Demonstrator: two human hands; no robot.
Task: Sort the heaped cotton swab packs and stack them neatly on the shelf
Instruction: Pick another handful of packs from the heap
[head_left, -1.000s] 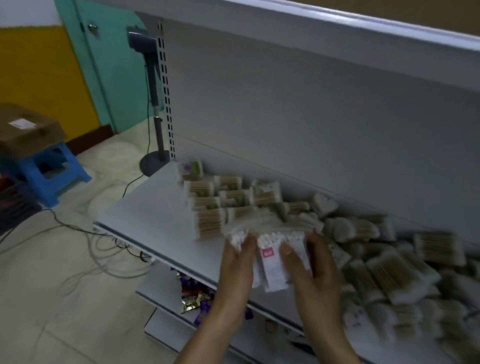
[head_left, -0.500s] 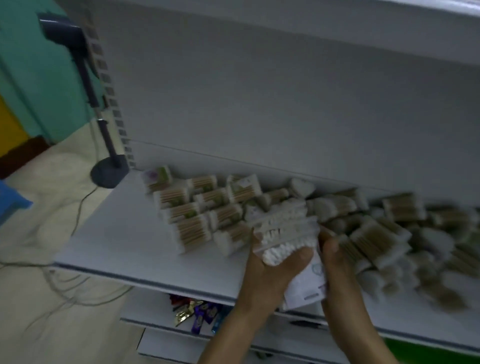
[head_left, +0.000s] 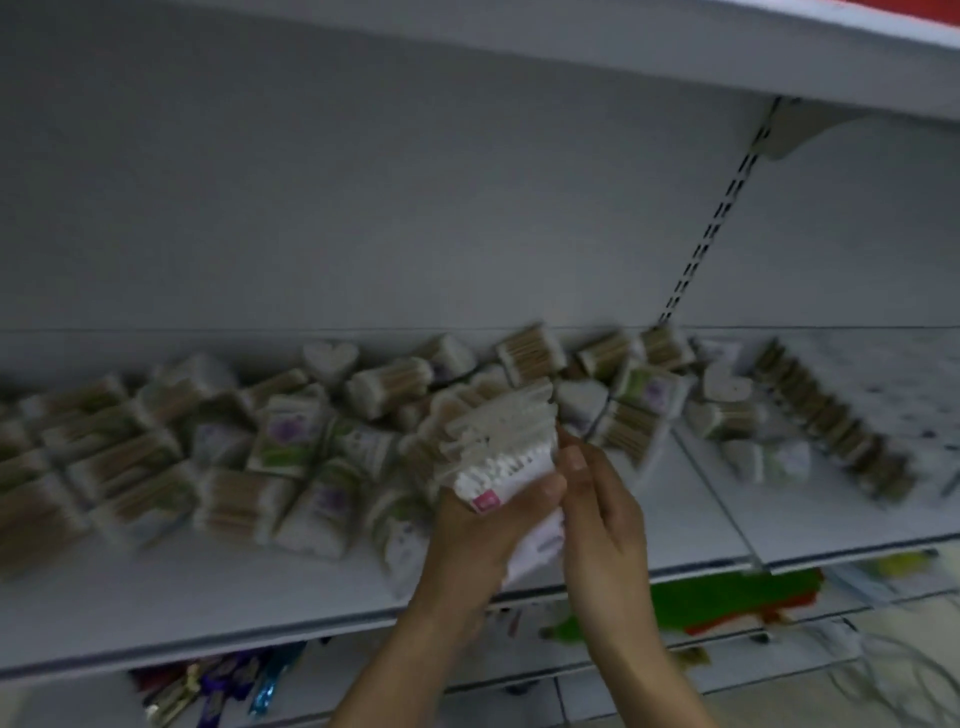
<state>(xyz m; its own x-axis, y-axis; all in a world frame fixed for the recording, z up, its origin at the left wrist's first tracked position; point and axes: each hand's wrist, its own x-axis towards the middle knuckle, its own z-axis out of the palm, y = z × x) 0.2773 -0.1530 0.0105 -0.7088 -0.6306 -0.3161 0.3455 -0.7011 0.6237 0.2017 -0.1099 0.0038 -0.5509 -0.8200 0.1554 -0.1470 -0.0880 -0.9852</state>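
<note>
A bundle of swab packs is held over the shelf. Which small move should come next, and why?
Probably set the bundle down on the bare front of the shelf: the left hand grips it, the right hand touches it, and loose packs cover the back.

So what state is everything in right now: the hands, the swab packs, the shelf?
Left hand: grips the bundle from below.
Right hand: pinches the bundle's right edge.
Bundle: several packs fanned out, held in front of the heap, not yet stacked.
Heap: jumbled, with packs lying at mixed angles.
Row: packs lined up at the far right.
Shelf: carries the heap and the row.
</note>
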